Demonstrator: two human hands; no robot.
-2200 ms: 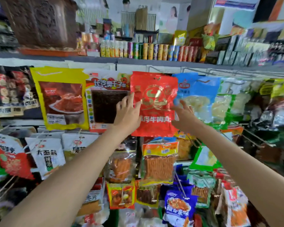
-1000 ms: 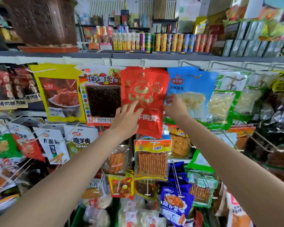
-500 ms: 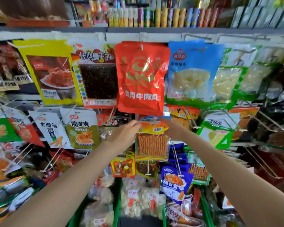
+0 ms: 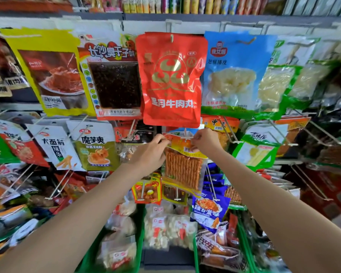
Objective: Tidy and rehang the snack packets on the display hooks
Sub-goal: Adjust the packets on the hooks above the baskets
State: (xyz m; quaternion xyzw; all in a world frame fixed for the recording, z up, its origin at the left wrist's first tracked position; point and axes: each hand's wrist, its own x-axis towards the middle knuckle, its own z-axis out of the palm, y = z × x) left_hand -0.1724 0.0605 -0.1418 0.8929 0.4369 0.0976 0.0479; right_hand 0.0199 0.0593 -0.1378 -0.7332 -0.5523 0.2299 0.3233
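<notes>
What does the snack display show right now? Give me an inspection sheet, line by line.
Surface: white peg wall with metal hooks.
Job's things: clear packet of orange sticks with yellow header, on its hook under the big red foil pouch.
Clutter: green bins of loose packets below.
Grips: left hand and right hand each pinch the packet's header.
Cables: nothing seen.
Surroundings: shelf of colourful tubes above; blue pouch right of the red one.

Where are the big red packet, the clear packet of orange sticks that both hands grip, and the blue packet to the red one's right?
big red packet (image 4: 170,79), head view, on its gold emblem.
clear packet of orange sticks (image 4: 183,168), head view, on the sticks behind the clear window.
blue packet (image 4: 232,56), head view, on its upper blue panel.
</notes>
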